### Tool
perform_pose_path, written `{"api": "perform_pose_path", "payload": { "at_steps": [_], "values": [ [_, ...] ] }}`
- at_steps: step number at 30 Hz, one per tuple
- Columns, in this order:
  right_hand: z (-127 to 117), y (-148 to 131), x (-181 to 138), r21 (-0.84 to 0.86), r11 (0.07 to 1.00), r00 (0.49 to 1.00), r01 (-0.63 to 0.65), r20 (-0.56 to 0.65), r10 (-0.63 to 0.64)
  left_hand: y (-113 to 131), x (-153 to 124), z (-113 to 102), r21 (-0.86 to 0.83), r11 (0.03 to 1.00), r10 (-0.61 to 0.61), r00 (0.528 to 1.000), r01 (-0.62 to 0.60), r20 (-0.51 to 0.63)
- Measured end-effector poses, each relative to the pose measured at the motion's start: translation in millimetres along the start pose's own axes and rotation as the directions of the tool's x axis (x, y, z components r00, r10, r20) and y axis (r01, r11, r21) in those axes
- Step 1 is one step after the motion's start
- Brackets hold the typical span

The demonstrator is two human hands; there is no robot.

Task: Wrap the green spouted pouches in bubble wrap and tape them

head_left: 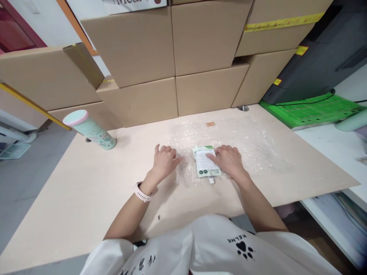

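Observation:
A flat white and green spouted pouch (204, 164) with printed text lies on a sheet of clear bubble wrap (252, 152), its spout pointing towards me. My right hand (231, 162) rests at the pouch's right edge. Its thumb lies across the pouch's face, and the other fingers are loosely bent on the wrap beside it. To the left of the pouch, my left hand (164, 162) is at the near left edge of the wrap. Its thumb reaches out over the wrap, and the fingers are apart and slightly bent. I see nothing held in it.
A mint tumbler with a pink lid (88, 128) stands on the table (71, 202) at the left. Cardboard boxes (143, 101) are stacked along the back. An orange label (210, 124) is at the wrap's far side. A green crate (304, 110) sits at the right.

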State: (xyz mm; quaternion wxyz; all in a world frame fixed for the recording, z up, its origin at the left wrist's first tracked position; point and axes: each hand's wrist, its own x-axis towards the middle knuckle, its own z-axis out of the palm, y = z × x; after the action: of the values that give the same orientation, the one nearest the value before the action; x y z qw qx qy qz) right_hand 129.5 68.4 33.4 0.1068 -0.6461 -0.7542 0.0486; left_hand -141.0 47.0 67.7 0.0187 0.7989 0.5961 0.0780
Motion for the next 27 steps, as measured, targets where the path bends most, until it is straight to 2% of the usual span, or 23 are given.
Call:
{"api": "perform_pose_path", "payload": {
  "at_steps": [3, 5, 6, 8, 10, 11, 12, 14, 19, 24, 26, 27],
  "values": [
    [5.6, -9.0, -0.1, 0.208, 0.977, 0.996, -0.039, 0.088, 0.021, -17.2, -19.2, 13.6, -0.159, 0.979, -0.13, 0.991, 0.131, 0.013],
    [8.2, -10.9, 0.2, 0.413, 0.906, 0.99, -0.096, 0.134, 0.044, -27.3, -33.8, 24.7, -0.364, 0.905, -0.211, 0.976, 0.219, 0.061],
    [8.8, -11.6, 0.2, 0.54, 0.832, 0.986, -0.125, 0.162, 0.043, -30.8, -40.4, 29.5, -0.495, 0.83, -0.239, 0.966, 0.258, 0.103],
    [8.4, -14.5, -0.4, 0.779, 0.595, 0.972, -0.197, 0.234, 0.015, -34.1, -50.7, 36.8, -0.723, 0.611, -0.269, 0.943, 0.322, 0.193],
    [7.3, -21.8, -1.8, 0.912, 0.308, 0.954, -0.272, 0.296, -0.034, -33.2, -56.1, 40.3, -0.843, 0.398, -0.3, 0.92, 0.362, 0.254],
    [7.1, -27.2, -2.7, 0.933, 0.195, 0.946, -0.303, 0.319, -0.054, -31.9, -57.1, 40.7, -0.87, 0.325, -0.317, 0.91, 0.37, 0.268],
    [7.7, -33.4, -3.6, 0.938, 0.114, 0.939, -0.328, 0.337, -0.066, -30.4, -57.3, 40.6, -0.887, 0.271, -0.332, 0.902, 0.373, 0.277],
    [11.9, -47.4, -5.3, 0.927, 0.03, 0.924, -0.373, 0.374, -0.08, -28.0, -56.6, 38.9, -0.906, 0.193, -0.356, 0.887, 0.377, 0.293],
    [34.2, -75.0, -8.2, 0.87, 0.024, 0.864, -0.492, 0.491, -0.11, -24.9, -56.2, 34.0, -0.914, 0.052, -0.352, 0.864, 0.402, 0.36],
    [48.0, -83.1, -11.2, 0.904, 0.071, 0.892, -0.421, 0.427, -0.15, -24.9, -57.9, 36.1, -0.918, -0.005, -0.329, 0.866, 0.396, 0.376],
    [47.5, -84.0, -12.6, 0.923, 0.169, 0.92, -0.346, 0.37, -0.133, -25.9, -58.6, 38.8, -0.925, 0.011, -0.314, 0.88, 0.38, 0.358],
    [45.9, -84.3, -13.4, 0.916, 0.278, 0.935, -0.289, 0.332, -0.124, -26.5, -58.8, 40.4, -0.928, 0.026, -0.306, 0.887, 0.371, 0.346]
  ]
}}
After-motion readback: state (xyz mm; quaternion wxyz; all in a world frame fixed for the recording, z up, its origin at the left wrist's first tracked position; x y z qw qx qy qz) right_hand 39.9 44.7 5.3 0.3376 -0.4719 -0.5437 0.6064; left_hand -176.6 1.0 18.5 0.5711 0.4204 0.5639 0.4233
